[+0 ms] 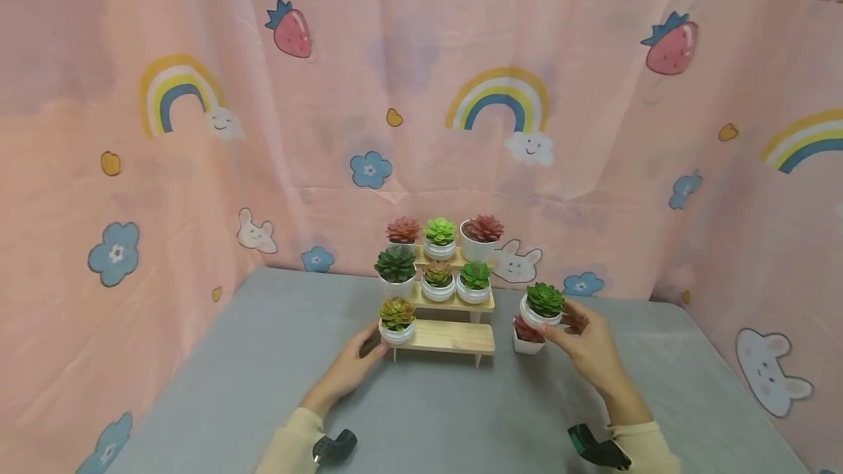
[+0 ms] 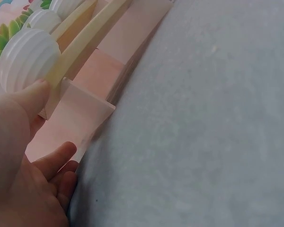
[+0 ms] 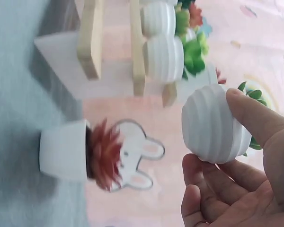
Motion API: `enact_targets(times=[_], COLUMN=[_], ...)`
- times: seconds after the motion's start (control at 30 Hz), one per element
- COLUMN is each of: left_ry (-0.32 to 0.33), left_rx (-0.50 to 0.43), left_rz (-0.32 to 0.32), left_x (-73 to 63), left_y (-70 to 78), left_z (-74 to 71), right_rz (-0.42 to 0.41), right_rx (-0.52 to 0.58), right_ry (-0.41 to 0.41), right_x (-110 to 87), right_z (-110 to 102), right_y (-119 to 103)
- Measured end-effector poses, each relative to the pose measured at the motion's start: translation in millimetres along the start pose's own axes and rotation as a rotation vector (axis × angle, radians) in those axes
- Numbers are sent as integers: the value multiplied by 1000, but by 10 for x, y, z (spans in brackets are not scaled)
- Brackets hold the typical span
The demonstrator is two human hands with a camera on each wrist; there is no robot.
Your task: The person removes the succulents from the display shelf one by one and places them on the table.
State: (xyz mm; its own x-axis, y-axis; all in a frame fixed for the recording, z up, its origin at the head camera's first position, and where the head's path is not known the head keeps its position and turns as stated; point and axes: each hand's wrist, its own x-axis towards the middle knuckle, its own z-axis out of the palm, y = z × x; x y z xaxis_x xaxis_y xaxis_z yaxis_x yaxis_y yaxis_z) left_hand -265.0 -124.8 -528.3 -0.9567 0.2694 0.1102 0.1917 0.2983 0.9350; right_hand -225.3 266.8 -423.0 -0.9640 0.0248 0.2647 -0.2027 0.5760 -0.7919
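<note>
My right hand (image 1: 593, 346) grips a small ribbed white pot (image 3: 213, 125) with a green succulent (image 1: 544, 299), thumb on one side and fingers on the other. It is raised over the table, partly overlapping a red succulent in a plain tapered white pot (image 3: 64, 150) that stands there. My left hand (image 1: 352, 364) is at the left end of the lowest wooden step (image 1: 451, 336). There it holds a ribbed white pot (image 2: 28, 61) with a yellow-green succulent (image 1: 396, 313), thumb low against its side; the other fingers are partly hidden.
Behind, the three-step stand (image 1: 421, 303) bears three potted succulents on the middle step, including a dark green one (image 1: 395, 265), and three on top, including a red one (image 1: 484, 229). A pink patterned curtain (image 1: 316, 123) hangs behind the grey table (image 1: 263, 371).
</note>
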Motion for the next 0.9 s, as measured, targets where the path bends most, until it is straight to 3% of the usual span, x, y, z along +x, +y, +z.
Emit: enact_targets(times=[0.43,0.67,0.9], left_ry=[-23,-23,-20], left_rx=[-2,33,12], left_rz=[-4,9,3], left_x=[5,-15,-5], left_y=[-19,-33,-48], left_z=[-14,-22,-18], right_rz=[61,133,198], right_rx=[20,-15,-30], right_ry=[74,38,-8], right_x=[18,24,74], right_z=[-235,-258,-248], right_y=[376,578,771])
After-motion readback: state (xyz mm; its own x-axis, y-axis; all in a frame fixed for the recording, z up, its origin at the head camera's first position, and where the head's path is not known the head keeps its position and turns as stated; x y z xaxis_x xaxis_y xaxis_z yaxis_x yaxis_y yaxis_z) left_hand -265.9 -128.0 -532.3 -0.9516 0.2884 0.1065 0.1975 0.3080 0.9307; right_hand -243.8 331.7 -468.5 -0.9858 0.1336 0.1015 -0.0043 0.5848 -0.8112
